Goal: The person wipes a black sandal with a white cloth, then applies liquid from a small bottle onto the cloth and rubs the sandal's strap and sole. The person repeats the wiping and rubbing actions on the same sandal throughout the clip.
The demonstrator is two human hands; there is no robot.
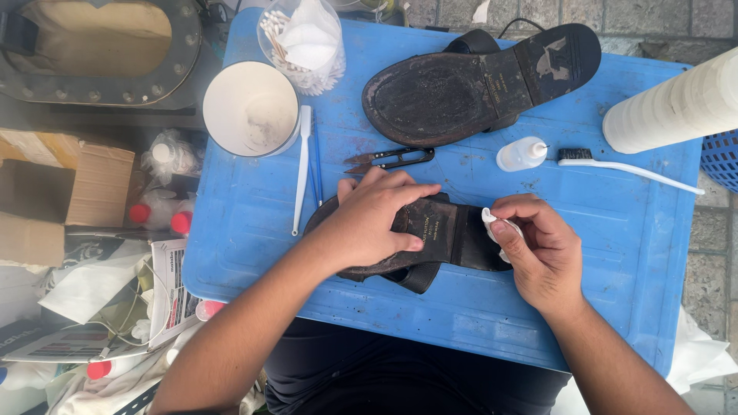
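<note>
Head view shows the left hand (369,223) clamped flat over a dark sandal (430,238), sole up on the blue bench (254,230). Right hand (542,257) pinches a small white cloth (492,223) against the heel, just right of that grip. Beyond it sits a small dropper bottle (521,154); a stray elbow could tip it, and loose pressure could let the sandal skid.

Street shoe-repair stall — sandals (477,81), brushes (626,167), glue bottle (521,154)
</note>
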